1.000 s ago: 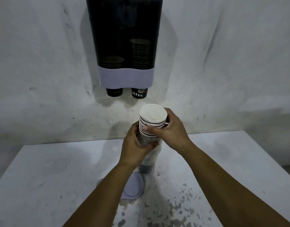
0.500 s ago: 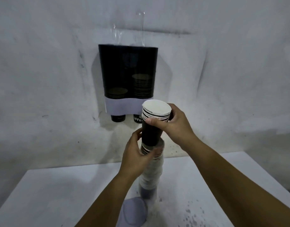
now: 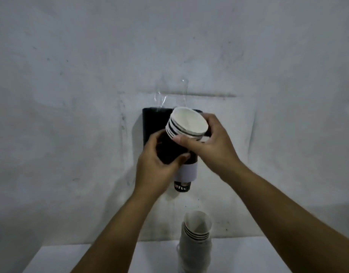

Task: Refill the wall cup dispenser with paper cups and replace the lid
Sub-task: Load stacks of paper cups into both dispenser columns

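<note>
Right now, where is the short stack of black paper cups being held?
In the head view, the short stack of black paper cups is centre frame, tilted, gripped by the left hand and right hand, in front of the black wall dispenser.

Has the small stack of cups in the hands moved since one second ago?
Yes. The held stack of cups was lifted off the larger stack on the table, up to the top of the wall dispenser.
</note>
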